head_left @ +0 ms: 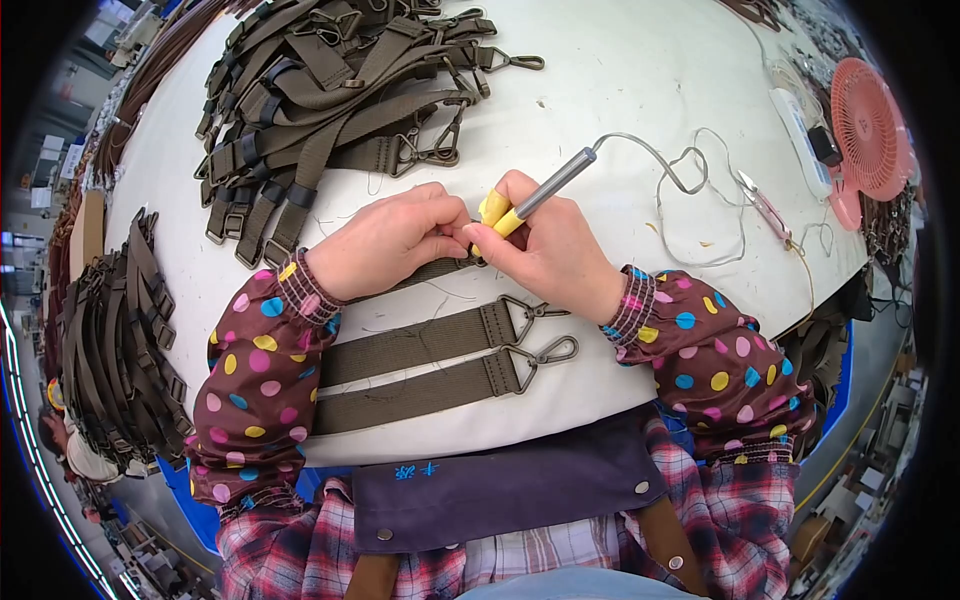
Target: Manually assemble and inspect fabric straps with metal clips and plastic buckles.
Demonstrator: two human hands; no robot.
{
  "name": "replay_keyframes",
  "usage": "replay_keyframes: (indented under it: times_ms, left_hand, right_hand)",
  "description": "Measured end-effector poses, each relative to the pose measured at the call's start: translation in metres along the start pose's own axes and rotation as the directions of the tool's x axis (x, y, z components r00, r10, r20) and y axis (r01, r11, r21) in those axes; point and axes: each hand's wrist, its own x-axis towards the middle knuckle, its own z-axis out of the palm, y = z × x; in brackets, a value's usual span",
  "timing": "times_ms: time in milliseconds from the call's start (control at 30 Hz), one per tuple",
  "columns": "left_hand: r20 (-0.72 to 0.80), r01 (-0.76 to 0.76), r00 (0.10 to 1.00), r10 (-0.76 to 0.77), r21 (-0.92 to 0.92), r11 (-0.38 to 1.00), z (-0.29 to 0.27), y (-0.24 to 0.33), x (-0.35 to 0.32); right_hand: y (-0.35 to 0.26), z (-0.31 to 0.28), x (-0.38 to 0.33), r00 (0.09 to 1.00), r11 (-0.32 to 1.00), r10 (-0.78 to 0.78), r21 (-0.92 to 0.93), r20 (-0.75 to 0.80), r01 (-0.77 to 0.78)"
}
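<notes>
My right hand grips a corded, pen-shaped tool with a grey barrel and yellow lower part, its tip pointing down toward my left fingers. A yellow wrap covers one right finger. My left hand pinches the end of an olive-brown webbing strap; the fingers hide most of that end and the tool's tip. Nearer to me lie two similar flat straps, an upper strap and a lower strap. Each has a stitched end with a dark metal snap hook.
A heap of straps with buckles and hooks lies at the far left of the white table. More straps hang over the left edge. At right are thread snips, a power strip, a pink fan and the tool's looping cord.
</notes>
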Motion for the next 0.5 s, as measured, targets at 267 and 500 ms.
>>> replay_keyframes:
  times_ms: [267,500]
  left_hand:
    - [-0.025,0.061,0.998,-0.063,-0.071,0.996,0.001,0.0003,-0.003]
    - [-0.026,0.07,0.997,-0.072,-0.068,0.995,0.002,-0.0005,-0.0021]
  right_hand:
    - [0.0019,0.0003,0.0001,1.0,0.995,-0.012,0.094,-0.022,0.014]
    - [0.0013,-0.0009,0.0009,1.0,0.999,-0.002,0.035,0.003,0.002]
